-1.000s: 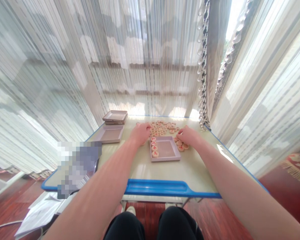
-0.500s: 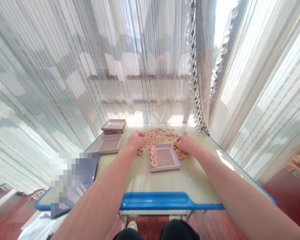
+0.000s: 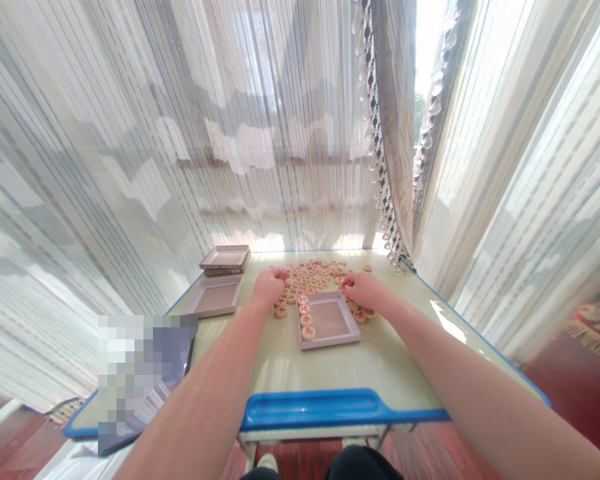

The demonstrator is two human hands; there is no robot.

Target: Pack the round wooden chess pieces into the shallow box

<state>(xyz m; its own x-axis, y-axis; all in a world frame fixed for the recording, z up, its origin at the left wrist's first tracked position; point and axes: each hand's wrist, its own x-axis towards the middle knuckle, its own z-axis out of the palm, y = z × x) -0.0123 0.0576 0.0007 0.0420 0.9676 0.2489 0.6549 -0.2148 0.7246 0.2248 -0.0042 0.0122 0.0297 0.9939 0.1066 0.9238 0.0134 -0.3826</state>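
Round wooden Chinese chess pieces (image 3: 307, 277) with red or dark characters lie in a loose heap on the table. Along the heap's left side rests my left hand (image 3: 271, 285), fingers bent together; whatever they hold is hidden. My right hand (image 3: 364, 291) is at the heap's right side, its thumb and fingers pinched at a red-marked Chinese chess piece (image 3: 341, 288). Between my forearms lies a shallow square box tray (image 3: 330, 345), with a column of red-marked pieces (image 3: 307, 320) along its left wall. Several more pieces (image 3: 360, 316) sit below my right hand, beside the tray.
At the left, another shallow tray (image 3: 213, 313) lies in front of a stack of similar trays (image 3: 225, 257). A dark, partly pixelated flat object (image 3: 183, 363) lies at the front left. The table has a blue edge (image 3: 310, 408); striped curtains (image 3: 290, 167) hang behind it.
My right hand has moved slightly left and away from me, off the pieces beside the tray toward the heap. My left hand stays by the heap's left side. The view has shifted slightly.
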